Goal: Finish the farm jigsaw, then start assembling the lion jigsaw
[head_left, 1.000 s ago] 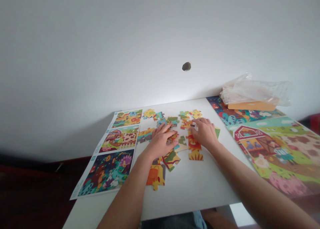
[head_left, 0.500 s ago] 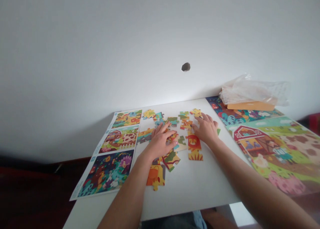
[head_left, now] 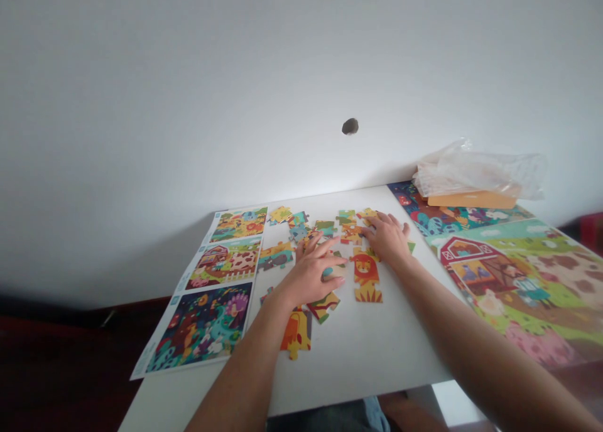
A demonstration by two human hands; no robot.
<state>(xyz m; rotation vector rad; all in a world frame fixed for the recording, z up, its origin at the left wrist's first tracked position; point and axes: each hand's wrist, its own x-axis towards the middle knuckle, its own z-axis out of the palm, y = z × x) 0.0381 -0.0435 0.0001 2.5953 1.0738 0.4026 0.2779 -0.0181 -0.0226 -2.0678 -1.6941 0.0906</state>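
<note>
Over loose jigsaw pieces in the middle of the table spreads my left hand [head_left: 313, 272], fingers apart and pointing right. Under and around it lie a tree piece [head_left: 325, 306], a giraffe piece [head_left: 296, 334] and a hippo piece [head_left: 276, 258], some partly covered. My right hand [head_left: 389, 237] rests open beside an upright column of pieces, its fingertips near a yellow piece [head_left: 365, 214] at the top. Two joined pieces with a lion [head_left: 365, 269] lie just below those fingers. What is under the right palm is hidden.
On the left lies a printed sheet [head_left: 176, 306] with three pictures. Finished-looking farm [head_left: 532, 281] and night-forest [head_left: 464, 218] pictures cover the right side. A clear plastic bag [head_left: 480, 171] sits on an orange flat item [head_left: 473, 199] by the wall. The table's front edge is close to my lap.
My left hand has slid right across the pieces, its fingers now reaching toward the lion column. The right hand has shifted only slightly, staying beside the upper pieces.
</note>
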